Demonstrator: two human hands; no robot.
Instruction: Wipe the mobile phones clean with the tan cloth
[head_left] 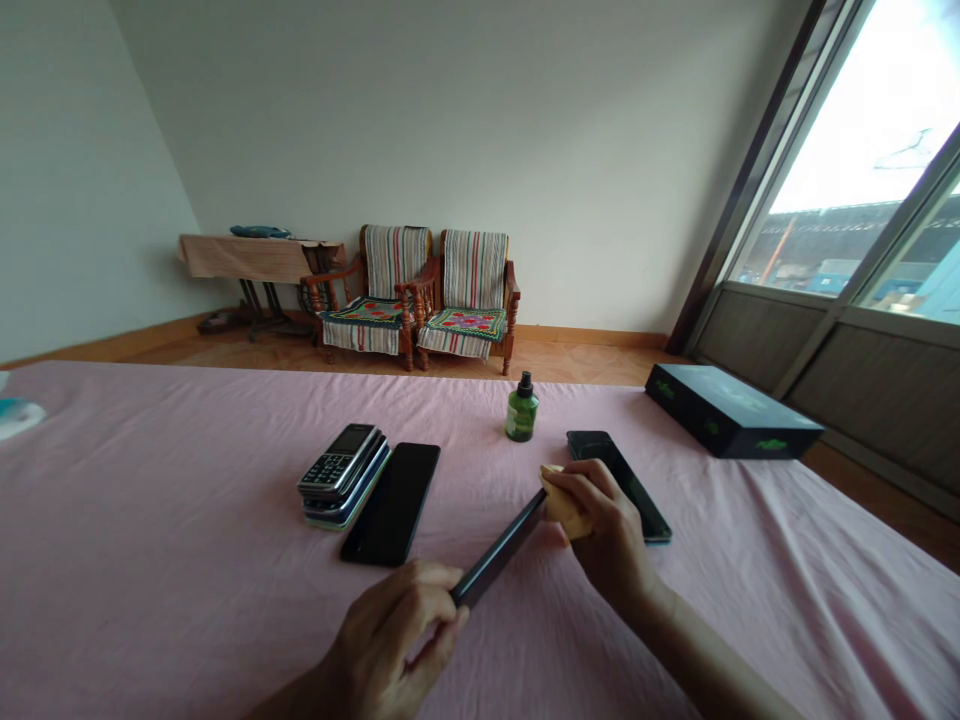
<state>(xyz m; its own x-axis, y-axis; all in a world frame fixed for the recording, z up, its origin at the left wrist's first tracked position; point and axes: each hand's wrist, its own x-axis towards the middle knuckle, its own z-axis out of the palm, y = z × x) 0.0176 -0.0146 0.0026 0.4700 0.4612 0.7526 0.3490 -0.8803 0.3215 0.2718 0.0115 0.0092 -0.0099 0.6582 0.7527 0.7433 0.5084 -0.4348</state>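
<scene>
My left hand (401,630) grips the near end of a dark smartphone (499,550), which is tilted edge-up above the pink cloth. At the phone's far end, my right hand (611,530) pinches a folded yellow cloth (566,505) around its edge. Just behind the right hand lies another dark phone (630,480), partly covered by that hand. To the left, a black smartphone (394,500) rests face up beside a stack of phones (345,475), with a keypad phone on top. A green spray bottle (522,410) stands upright beyond my hands.
A pink sheet (187,540) covers the surface. A flat black box (731,410) sits at the far right, and a white and teal item (19,415) at the left edge. Beyond are two wooden armchairs (465,290), a cloth-covered table (240,258) and a window (840,210).
</scene>
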